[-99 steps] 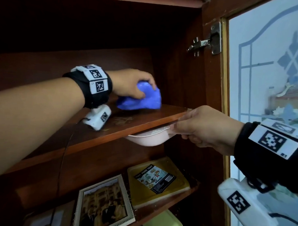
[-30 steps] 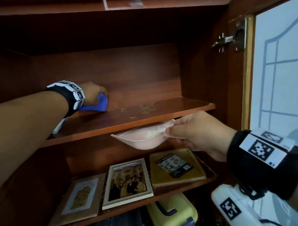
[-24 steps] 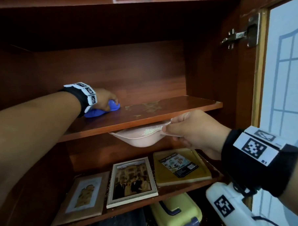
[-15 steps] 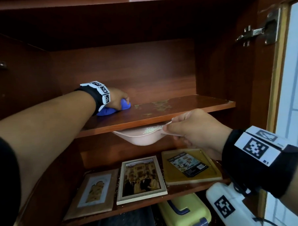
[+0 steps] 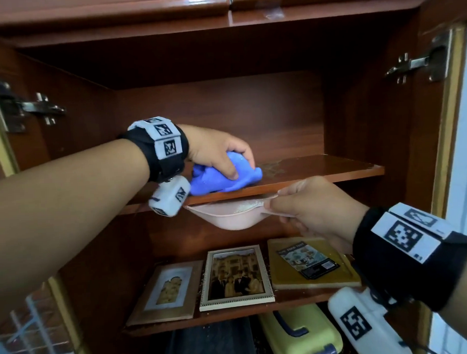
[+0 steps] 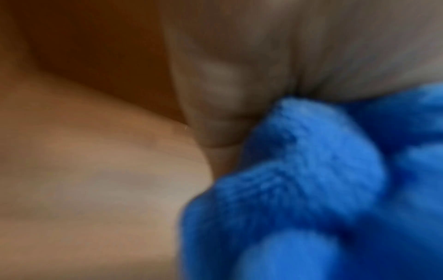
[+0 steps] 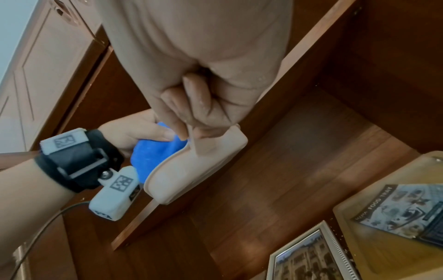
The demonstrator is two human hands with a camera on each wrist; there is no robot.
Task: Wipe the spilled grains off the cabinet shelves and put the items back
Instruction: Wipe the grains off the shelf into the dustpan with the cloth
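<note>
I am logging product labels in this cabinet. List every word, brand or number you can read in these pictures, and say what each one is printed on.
"FOOD TRAY": on the printed label of the yellow tray on the lower shelf; a short word before it is too blurred to read.
The label's smaller print and barcode: too small to read.
Square black-and-white markers on the wristbands and wrist cameras: patterns, no readable words.
Framed photos: no readable text.
</note>
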